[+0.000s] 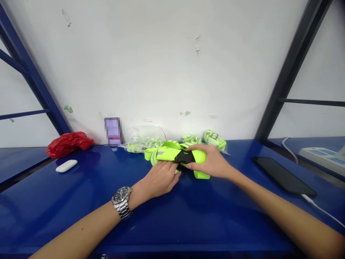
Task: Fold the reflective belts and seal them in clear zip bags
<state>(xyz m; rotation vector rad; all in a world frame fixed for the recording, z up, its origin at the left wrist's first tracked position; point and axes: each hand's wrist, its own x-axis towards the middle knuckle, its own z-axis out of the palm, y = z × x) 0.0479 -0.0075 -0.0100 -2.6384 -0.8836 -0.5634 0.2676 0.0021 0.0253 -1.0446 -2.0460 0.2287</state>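
A neon yellow-green reflective strap (pixel 161 152) with grey stripes and a black plastic buckle (pixel 184 157) lies bunched on the blue table (pixel 188 212). My left hand (pixel 160 178), with a metal watch on its wrist, pinches the strap just left of the buckle. My right hand (pixel 208 160) closes over the strap's right part, fingertips on the buckle. Both hands grip the same strap at the middle of the table.
Clear bags of more neon straps (pixel 140 143) and rolled straps (pixel 214 138) lie against the white wall. A red plastic bag (pixel 68 143) and a white case (pixel 66 165) sit at left. A black phone (pixel 283 176) on a cable and a power strip (pixel 322 158) are at right.
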